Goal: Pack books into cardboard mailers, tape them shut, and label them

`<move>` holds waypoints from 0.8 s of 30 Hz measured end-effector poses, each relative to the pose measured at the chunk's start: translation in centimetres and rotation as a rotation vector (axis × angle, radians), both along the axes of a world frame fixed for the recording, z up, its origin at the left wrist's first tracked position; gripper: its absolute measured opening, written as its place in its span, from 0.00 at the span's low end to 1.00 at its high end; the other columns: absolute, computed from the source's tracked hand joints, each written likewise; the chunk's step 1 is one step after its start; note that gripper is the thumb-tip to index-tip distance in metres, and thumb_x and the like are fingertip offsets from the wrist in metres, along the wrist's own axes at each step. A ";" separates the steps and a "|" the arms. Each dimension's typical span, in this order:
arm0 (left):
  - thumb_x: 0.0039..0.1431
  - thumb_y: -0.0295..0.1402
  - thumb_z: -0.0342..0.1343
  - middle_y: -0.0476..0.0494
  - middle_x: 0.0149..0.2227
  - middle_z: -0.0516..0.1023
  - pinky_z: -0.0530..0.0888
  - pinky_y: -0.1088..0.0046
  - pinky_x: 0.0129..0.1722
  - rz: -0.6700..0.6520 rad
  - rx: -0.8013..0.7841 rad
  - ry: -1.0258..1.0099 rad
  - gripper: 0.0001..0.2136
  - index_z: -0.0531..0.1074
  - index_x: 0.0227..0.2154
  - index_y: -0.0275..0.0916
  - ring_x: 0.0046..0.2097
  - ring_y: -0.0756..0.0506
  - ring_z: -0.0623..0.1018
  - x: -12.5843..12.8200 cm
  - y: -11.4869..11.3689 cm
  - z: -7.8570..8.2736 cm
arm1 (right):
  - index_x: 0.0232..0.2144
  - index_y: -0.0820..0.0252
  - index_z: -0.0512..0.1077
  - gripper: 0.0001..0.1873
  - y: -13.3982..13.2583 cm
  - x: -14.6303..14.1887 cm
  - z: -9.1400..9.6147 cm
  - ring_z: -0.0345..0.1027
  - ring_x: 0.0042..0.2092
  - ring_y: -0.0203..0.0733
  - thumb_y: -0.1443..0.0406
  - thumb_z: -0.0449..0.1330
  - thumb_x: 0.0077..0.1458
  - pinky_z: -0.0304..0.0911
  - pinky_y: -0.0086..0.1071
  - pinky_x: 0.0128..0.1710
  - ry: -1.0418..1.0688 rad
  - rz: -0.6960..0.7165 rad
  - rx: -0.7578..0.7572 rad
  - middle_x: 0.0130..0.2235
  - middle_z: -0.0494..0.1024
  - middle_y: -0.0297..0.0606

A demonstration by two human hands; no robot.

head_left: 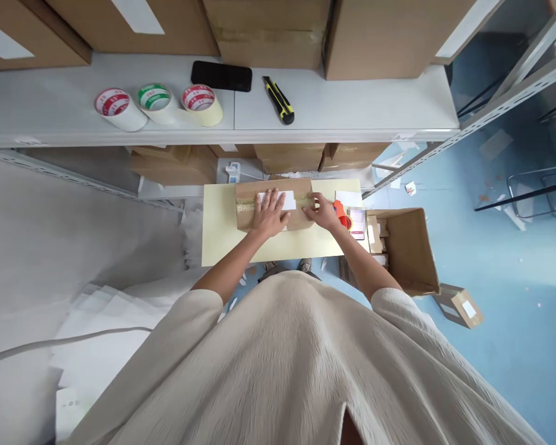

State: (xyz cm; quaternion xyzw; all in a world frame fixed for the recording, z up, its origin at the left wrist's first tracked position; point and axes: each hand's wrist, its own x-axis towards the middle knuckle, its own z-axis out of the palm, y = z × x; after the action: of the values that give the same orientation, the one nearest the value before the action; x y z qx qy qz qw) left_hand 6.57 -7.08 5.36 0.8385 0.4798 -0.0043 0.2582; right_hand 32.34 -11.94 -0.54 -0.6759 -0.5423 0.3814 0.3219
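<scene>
Fingers (269,198) of the left hand (269,215) lie spread and flat on the small cardboard box (248,209), partly over its white label (290,201), gripping nothing. Those of the right hand (323,213) curl onto the taped right end of the box; an orange tape dispenser (341,217) sits against its palm, whether gripped I cannot tell. The box rests at the far edge of the pale yellow table (222,241), below a shelf (352,108) bearing tape rolls (156,100) and a utility knife (278,100)

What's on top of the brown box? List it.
A white label, tape, the left hand and the right hand. The left hand hides part of the label.
</scene>
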 end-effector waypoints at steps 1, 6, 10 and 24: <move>0.76 0.50 0.55 0.36 0.91 0.44 0.31 0.30 0.86 0.030 0.010 0.003 0.50 0.40 0.91 0.43 0.91 0.25 0.42 -0.2 0.2 -0.1 | 0.68 0.45 0.73 0.34 0.4 -0.7 -0.3 0.80 0.65 0.61 0.44 0.69 0.66 0.85 0.55 0.60 0.005 0.013 0.010 0.71 0.81 0.47; 0.71 0.46 0.58 0.35 0.92 0.41 0.33 0.31 0.87 0.098 0.032 0.072 0.53 0.38 0.91 0.40 0.91 0.25 0.41 -1.2 1.0 -0.7 | 0.77 0.50 0.67 0.38 -0.6 -1.4 -2.1 0.76 0.70 0.62 0.39 0.56 0.76 0.77 0.57 0.70 -0.022 0.022 0.039 0.76 0.75 0.53; 0.71 0.47 0.57 0.35 0.91 0.41 0.33 0.30 0.87 0.102 0.042 0.063 0.53 0.38 0.91 0.40 0.91 0.25 0.40 -1.5 1.2 -0.9 | 0.71 0.55 0.74 0.33 -5.7 2.1 -3.6 0.69 0.73 0.74 0.45 0.56 0.76 0.65 0.73 0.75 -0.271 -0.198 -0.158 0.70 0.77 0.62; 0.77 0.45 0.50 0.36 0.92 0.36 0.34 0.33 0.87 0.062 -0.046 0.047 0.45 0.43 0.91 0.38 0.91 0.28 0.36 -2.3 0.4 -0.1 | 0.48 0.51 0.84 0.16 -8.8 5.4 -6.5 0.70 0.68 0.77 0.54 0.63 0.65 0.56 0.84 0.71 -0.424 -0.314 -0.253 0.53 0.86 0.61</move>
State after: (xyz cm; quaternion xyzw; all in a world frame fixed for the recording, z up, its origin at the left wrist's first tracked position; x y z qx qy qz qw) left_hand 4.23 -6.67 5.21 0.8168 0.5112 -0.0268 0.2660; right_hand 37.77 -20.78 -7.03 -0.8508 -0.4344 0.2421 0.1696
